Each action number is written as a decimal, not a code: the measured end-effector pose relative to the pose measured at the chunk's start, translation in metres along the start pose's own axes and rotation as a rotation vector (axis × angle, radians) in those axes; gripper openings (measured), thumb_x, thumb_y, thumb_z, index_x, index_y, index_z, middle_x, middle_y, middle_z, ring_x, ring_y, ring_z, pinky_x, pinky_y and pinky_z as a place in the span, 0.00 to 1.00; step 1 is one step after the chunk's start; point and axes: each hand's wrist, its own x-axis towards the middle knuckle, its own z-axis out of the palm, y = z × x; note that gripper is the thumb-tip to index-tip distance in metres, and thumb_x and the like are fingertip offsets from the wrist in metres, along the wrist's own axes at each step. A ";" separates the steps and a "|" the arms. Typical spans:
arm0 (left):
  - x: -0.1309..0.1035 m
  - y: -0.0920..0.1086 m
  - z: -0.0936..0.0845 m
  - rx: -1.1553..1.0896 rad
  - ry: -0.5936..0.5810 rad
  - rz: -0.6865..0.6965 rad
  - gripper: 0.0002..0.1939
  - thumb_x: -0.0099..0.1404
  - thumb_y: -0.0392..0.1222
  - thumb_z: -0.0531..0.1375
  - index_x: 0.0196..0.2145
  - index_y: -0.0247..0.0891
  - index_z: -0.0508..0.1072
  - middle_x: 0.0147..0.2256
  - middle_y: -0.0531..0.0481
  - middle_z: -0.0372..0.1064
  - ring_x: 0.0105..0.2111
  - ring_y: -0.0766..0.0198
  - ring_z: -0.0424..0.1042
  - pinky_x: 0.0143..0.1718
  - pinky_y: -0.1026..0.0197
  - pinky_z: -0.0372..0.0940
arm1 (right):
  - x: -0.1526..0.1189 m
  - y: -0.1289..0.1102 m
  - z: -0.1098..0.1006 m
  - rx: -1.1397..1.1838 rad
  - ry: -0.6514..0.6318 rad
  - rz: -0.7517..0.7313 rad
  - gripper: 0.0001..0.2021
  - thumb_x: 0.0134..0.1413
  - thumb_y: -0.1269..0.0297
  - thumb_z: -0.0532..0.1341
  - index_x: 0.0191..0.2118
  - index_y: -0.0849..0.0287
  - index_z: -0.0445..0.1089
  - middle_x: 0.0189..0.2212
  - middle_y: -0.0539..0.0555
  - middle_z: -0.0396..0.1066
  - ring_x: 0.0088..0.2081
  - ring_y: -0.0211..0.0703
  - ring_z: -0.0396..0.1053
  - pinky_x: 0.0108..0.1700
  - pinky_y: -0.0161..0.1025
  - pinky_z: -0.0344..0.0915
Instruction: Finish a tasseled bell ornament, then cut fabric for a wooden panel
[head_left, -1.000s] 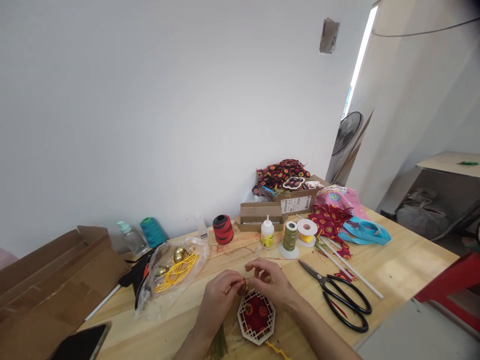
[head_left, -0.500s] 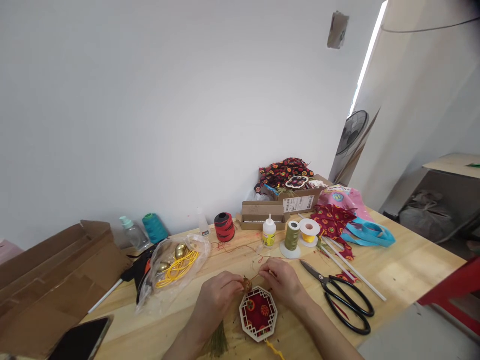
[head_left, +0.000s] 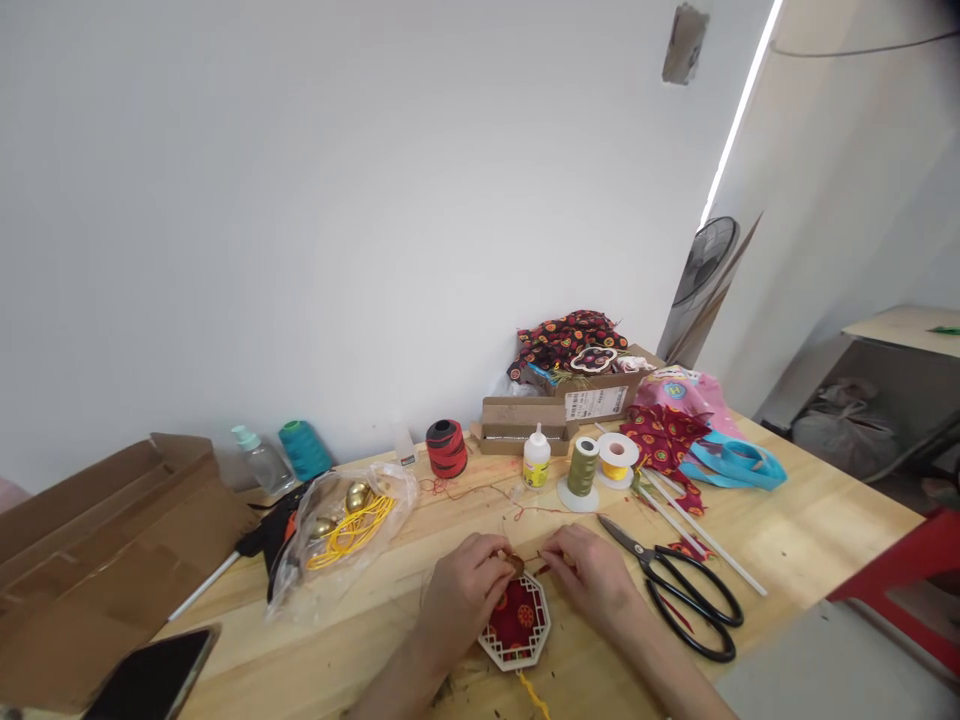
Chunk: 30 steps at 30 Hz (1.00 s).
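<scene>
Toward the front edge of the pale wooden tabletop (head_left: 810, 540), the left hand (head_left: 466, 588) pinches a small round brown-gold bead (head_left: 515, 565) at the top of an octagonal pale lattice frame (head_left: 536, 642) filled with red patterned fabric (head_left: 517, 615). The right hand (head_left: 589, 570) grips a thin dark-red cord (head_left: 543, 570); black-handled metal scissors (head_left: 646, 556) lie beside it, near that edge.

Bare left forearm (head_left: 411, 658), bare right forearm (head_left: 664, 655), bare wrists (head_left: 624, 608), slender fingers (head_left: 487, 547)
</scene>
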 end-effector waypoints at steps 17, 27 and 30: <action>0.013 0.017 0.007 -0.074 0.097 -0.383 0.09 0.55 0.31 0.51 0.20 0.39 0.64 0.36 0.48 0.71 0.26 0.67 0.71 0.29 0.62 0.67 | -0.018 -0.012 -0.005 -0.063 0.007 -0.025 0.10 0.53 0.72 0.52 0.26 0.58 0.69 0.25 0.53 0.70 0.29 0.41 0.66 0.30 0.34 0.59; 0.018 0.022 0.013 0.047 0.087 -0.371 0.09 0.53 0.29 0.50 0.22 0.39 0.67 0.36 0.45 0.74 0.35 0.57 0.72 0.36 0.53 0.65 | -0.026 -0.019 0.000 -0.033 0.030 -0.126 0.12 0.53 0.74 0.50 0.24 0.58 0.67 0.23 0.52 0.69 0.26 0.40 0.65 0.27 0.33 0.57; 0.017 0.023 0.016 0.044 0.072 -0.377 0.10 0.53 0.29 0.50 0.24 0.38 0.68 0.35 0.43 0.74 0.35 0.56 0.72 0.36 0.52 0.65 | -0.027 -0.019 0.005 -0.022 0.037 -0.141 0.13 0.53 0.74 0.50 0.24 0.59 0.67 0.23 0.53 0.68 0.26 0.40 0.64 0.27 0.33 0.57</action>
